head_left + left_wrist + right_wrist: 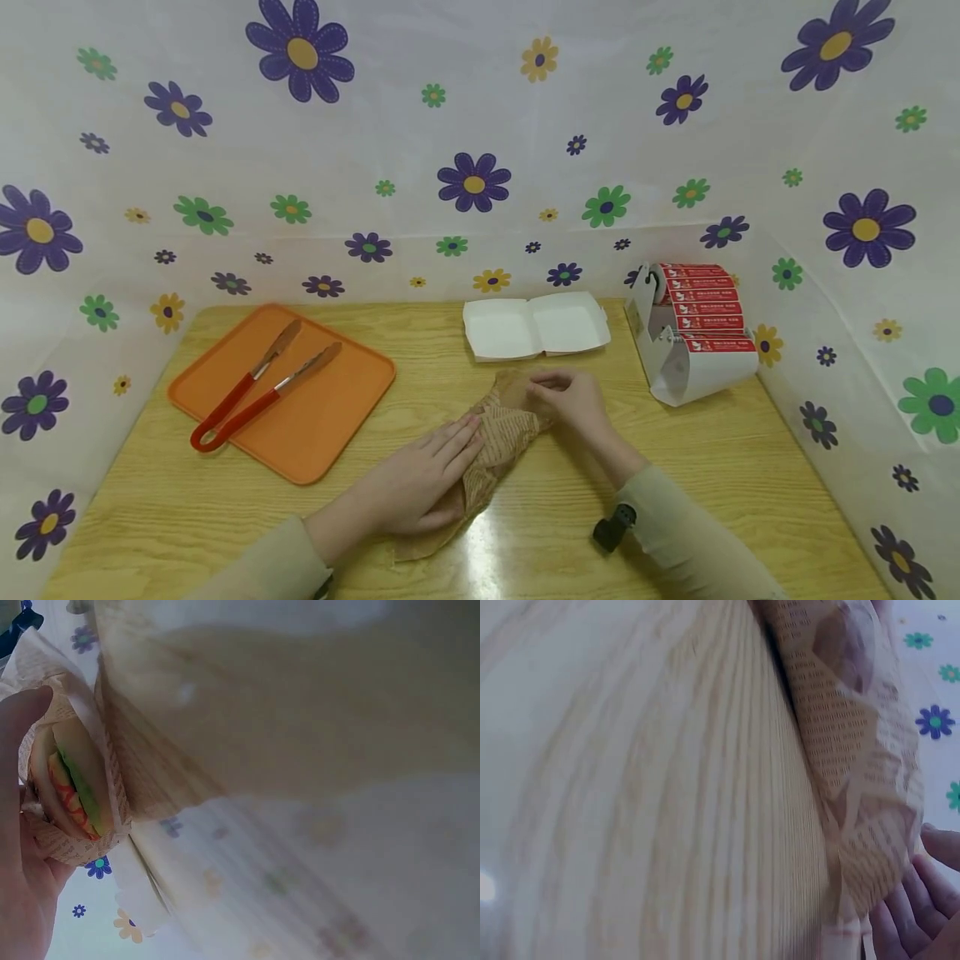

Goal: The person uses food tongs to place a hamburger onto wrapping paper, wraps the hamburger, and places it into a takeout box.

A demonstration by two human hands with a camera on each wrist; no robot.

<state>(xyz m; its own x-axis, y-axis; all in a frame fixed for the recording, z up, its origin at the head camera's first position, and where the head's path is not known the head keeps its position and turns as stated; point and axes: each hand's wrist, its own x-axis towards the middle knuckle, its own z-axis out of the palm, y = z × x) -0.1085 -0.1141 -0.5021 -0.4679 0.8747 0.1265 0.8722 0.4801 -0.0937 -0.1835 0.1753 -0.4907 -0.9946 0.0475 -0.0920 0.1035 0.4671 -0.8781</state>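
A long filled bun [71,780], showing green leaf and red sauce, lies in brown newsprint-patterned wrapping paper [501,433]. It sits slantwise on the table, with the paper's near end spread toward me. My left hand [423,479] lies over its near side; in the left wrist view the thumb and fingers hold it from both sides, the open end of the paper facing that camera. At the far end, my right hand [581,406] pinches the paper between thumb and fingers. The right wrist view has those fingers [922,900] at the folded, crumpled end.
An open white clamshell box [501,327] stands behind the wrapped bun. Left, an orange tray [330,417] carries red-handled tongs [243,412]. At right stands a label dispenser [660,358] with a roll of red labels [701,293]. Flower-printed sheeting [405,133] surrounds the wooden table [720,467].
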